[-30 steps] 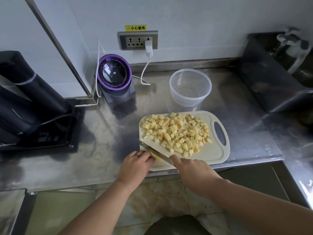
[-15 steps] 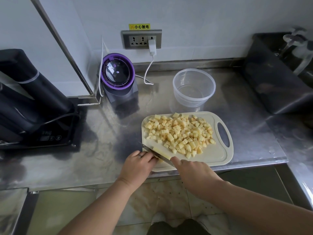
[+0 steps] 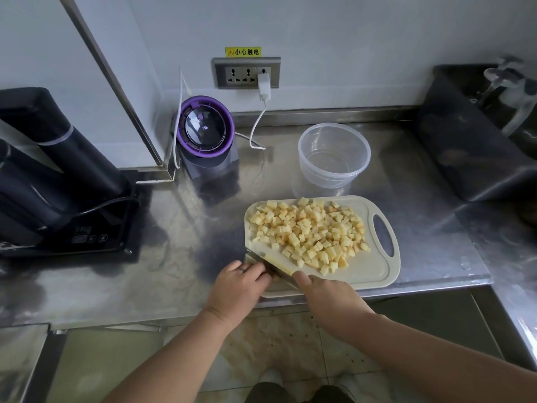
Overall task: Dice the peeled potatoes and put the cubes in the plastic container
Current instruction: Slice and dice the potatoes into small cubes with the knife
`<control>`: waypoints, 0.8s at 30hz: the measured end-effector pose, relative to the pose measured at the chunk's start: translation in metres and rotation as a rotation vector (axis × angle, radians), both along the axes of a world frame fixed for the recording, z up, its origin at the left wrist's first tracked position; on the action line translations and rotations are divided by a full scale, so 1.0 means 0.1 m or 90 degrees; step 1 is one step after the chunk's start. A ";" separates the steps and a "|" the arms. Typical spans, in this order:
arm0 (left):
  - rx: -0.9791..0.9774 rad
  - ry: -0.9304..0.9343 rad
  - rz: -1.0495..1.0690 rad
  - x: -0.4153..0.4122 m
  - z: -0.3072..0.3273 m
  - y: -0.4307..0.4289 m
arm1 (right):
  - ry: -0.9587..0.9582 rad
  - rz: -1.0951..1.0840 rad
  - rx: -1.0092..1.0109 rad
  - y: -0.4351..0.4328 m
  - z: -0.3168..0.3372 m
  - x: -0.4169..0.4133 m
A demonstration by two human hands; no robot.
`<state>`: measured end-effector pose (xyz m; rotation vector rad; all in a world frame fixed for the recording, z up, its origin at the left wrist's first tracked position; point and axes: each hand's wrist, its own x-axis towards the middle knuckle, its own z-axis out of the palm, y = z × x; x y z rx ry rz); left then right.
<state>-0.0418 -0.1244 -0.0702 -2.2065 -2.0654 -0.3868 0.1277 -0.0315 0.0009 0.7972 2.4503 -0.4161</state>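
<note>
Since the frame one second earlier, hands and blade have hardly shifted, but a pale potato strip point(image 3: 277, 262) now lies exposed along the far side of the knife point(image 3: 260, 260). The right hand point(image 3: 328, 298) is closed round the knife handle, which it hides. The blade slants across the near left corner of the cutting board point(image 3: 374, 274). The left hand point(image 3: 235, 289) rests at the blade's near side with fingers curled under; whether they grip anything cannot be told. Potato cubes point(image 3: 311, 231) are heaped on the board's middle, and the plastic container point(image 3: 334, 177) stands upright just behind the board. All rest on a stainless-steel counter point(image 3: 180, 257) against a white wall carrying a socket strip point(image 3: 238, 74) and a plugged-in charger point(image 3: 263, 82). A purple-lidded appliance point(image 3: 205, 129) stands below the sockets. A dark appliance point(image 3: 58, 170) is cut off at left; the sink point(image 3: 470, 146) and tap point(image 3: 507, 80) at right are blurred.
</note>
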 end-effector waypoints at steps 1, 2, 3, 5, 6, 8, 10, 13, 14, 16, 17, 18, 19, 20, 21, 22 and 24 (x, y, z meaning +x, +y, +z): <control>-0.001 -0.001 0.003 0.00 0.00 0.00 | 0.018 -0.027 -0.010 0.01 0.00 0.01; 0.000 -0.006 0.005 0.00 -0.01 0.00 | 0.037 -0.054 -0.020 0.02 0.01 0.03; -0.004 -0.015 0.006 -0.01 -0.01 0.01 | 0.059 -0.075 -0.029 0.03 0.03 0.05; -0.038 -0.032 0.003 -0.02 0.01 0.00 | 0.106 -0.087 -0.024 0.07 0.08 0.09; -0.051 -0.035 -0.001 -0.03 0.02 0.00 | 0.120 -0.085 -0.011 0.09 0.11 0.11; -0.065 -0.055 -0.008 -0.05 0.06 0.00 | 0.136 -0.089 0.007 0.16 0.16 0.14; -0.079 -0.075 -0.003 -0.09 0.09 0.01 | 0.152 -0.104 0.013 0.23 0.23 0.17; -0.150 -0.040 0.008 -0.16 0.16 0.12 | 0.172 -0.135 0.005 0.32 0.30 0.22; -0.193 -0.031 -0.015 -0.17 0.20 0.17 | 0.176 -0.143 0.003 0.33 0.32 0.24; -0.266 -0.008 -0.060 -0.19 0.27 0.30 | 0.171 -0.145 0.004 0.35 0.33 0.28; -0.290 0.018 -0.074 -0.20 0.31 0.37 | 0.166 -0.143 0.004 0.35 0.33 0.30; -0.300 0.052 -0.088 -0.19 0.35 0.44 | 0.160 -0.144 0.003 0.35 0.33 0.31; -0.307 0.085 -0.103 -0.19 0.37 0.49 | 0.155 -0.146 0.000 0.34 0.33 0.33; -0.318 0.106 -0.113 -0.19 0.38 0.53 | 0.150 -0.149 -0.002 0.34 0.32 0.34; -0.327 0.116 -0.118 -0.19 0.39 0.56 | 0.144 -0.152 -0.004 0.34 0.32 0.35; -0.336 0.117 -0.121 -0.19 0.39 0.58 | 0.139 -0.153 -0.006 0.33 0.32 0.36; -0.342 0.107 -0.121 -0.20 0.40 0.61 | 0.134 -0.153 -0.007 0.34 0.30 0.37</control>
